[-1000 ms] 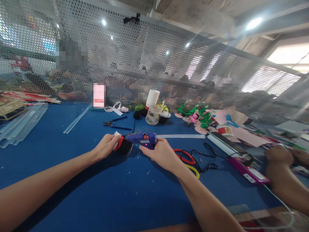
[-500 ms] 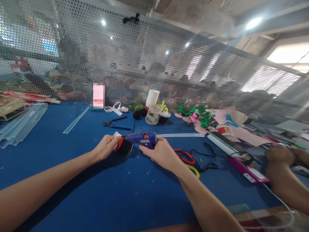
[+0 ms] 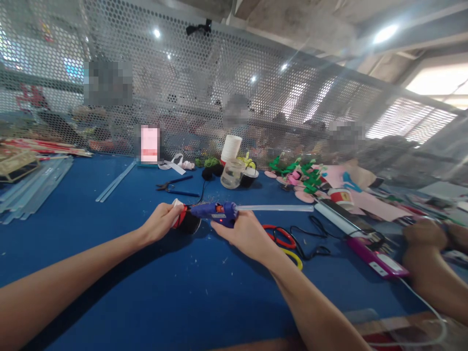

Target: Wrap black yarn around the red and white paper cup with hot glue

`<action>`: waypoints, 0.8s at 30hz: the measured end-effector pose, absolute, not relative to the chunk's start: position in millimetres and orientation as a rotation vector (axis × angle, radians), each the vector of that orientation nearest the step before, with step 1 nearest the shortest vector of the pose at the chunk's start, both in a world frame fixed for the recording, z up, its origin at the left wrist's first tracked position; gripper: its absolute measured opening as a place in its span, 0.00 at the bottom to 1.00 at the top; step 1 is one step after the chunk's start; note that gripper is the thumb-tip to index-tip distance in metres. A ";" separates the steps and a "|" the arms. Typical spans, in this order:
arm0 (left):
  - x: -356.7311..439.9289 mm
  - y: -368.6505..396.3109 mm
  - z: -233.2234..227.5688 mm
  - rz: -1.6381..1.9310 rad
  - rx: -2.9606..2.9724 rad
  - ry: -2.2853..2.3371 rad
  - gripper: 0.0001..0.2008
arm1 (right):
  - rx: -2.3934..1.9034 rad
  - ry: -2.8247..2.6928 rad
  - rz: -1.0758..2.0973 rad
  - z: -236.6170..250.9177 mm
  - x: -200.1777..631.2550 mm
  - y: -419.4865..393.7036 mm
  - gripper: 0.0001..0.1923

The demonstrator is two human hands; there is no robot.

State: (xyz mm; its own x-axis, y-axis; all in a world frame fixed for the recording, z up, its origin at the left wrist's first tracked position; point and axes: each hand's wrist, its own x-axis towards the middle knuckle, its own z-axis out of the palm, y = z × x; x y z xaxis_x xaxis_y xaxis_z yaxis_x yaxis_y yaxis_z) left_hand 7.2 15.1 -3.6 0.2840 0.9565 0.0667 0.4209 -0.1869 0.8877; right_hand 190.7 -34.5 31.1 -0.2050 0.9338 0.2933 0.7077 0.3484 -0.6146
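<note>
My right hand [image 3: 246, 233] grips a blue hot glue gun [image 3: 215, 211] with a long clear glue stick [image 3: 274, 208] sticking out to the right. Its nozzle points left at a small black round piece [image 3: 190, 223] with red and white ribbon, which my left hand [image 3: 161, 222] holds against the blue table [image 3: 153, 287].
Red and yellow loops [image 3: 283, 240] and a black cord lie just right of my right hand. Pliers [image 3: 173, 186], a clear jar [image 3: 232, 174] and a white cup stand behind. A co-worker's hands [image 3: 426, 236] are at the right by a pink phone [image 3: 376, 261]. Plastic strips lie far left.
The glue gun has shifted very slightly; both hands stay in place on the black piece and the gun.
</note>
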 end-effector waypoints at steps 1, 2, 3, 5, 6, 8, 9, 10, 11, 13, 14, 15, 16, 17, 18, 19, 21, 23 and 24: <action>7.4 15.1 -3.3 0.847 1.750 1.251 0.18 | -1.425 -1.985 0.461 31.1 190.8 -34.2 0.09; 7.6 15.2 -3.1 0.848 1.745 1.246 0.18 | -1.424 -1.986 0.459 31.2 190.8 -34.1 0.08; 7.7 15.3 -3.1 0.849 1.739 1.242 0.18 | -1.420 -1.988 0.458 31.4 190.9 -34.1 0.08; 7.7 15.6 -3.3 0.850 1.737 1.233 0.18 | -1.413 -1.993 0.458 31.7 191.1 -34.5 0.08; 7.6 15.8 -3.6 0.851 1.738 1.232 0.18 | -1.415 -1.996 0.467 31.9 191.2 -34.9 0.08; 7.4 16.1 -4.2 0.855 1.738 1.234 0.19 | -1.427 -2.005 0.491 32.2 191.4 -35.7 0.09; 7.3 16.2 -4.4 0.857 1.736 1.233 0.19 | -1.433 -2.011 0.496 32.3 191.4 -36.0 0.10; 7.2 16.3 -4.6 0.857 1.731 1.233 0.19 | -1.438 -2.018 0.493 32.4 191.3 -36.3 0.10; 7.2 16.3 -4.7 0.858 1.725 1.234 0.18 | -1.440 -2.026 0.484 32.5 191.1 -36.5 0.10; 7.1 16.2 -4.7 0.858 1.714 1.235 0.18 | -1.449 -2.027 0.457 32.5 190.4 -36.7 0.08; 7.2 16.1 -4.5 0.857 1.707 1.238 0.18 | -1.461 -2.020 0.449 32.4 190.1 -36.9 0.08; 7.2 16.0 -4.3 0.857 1.700 1.241 0.18 | -1.473 -2.012 0.444 32.1 189.8 -37.0 0.09; 7.2 15.9 -4.0 0.858 1.696 1.241 0.18 | -1.474 -2.007 0.438 31.6 189.7 -37.2 0.08; 7.2 15.8 -3.8 0.861 1.693 1.238 0.18 | -1.465 -2.012 0.431 30.9 189.8 -37.3 0.08; 7.3 15.9 -3.6 0.864 1.691 1.234 0.18 | -1.453 -2.024 0.424 30.1 189.9 -37.4 0.09; 7.3 16.0 -3.4 0.869 1.688 1.233 0.18 | -1.439 -2.038 0.416 29.1 190.1 -37.4 0.08; 7.6 16.4 -3.1 0.876 1.683 1.234 0.17 | -1.425 -2.067 0.397 27.0 190.4 -37.3 0.08; 8.2 16.7 -2.9 0.881 1.671 1.243 0.17 | -1.448 -2.086 0.369 25.4 190.2 -37.2 0.09; 8.7 16.7 -2.8 0.884 1.661 1.248 0.17 | -1.458 -2.096 0.354 24.9 189.9 -37.3 0.09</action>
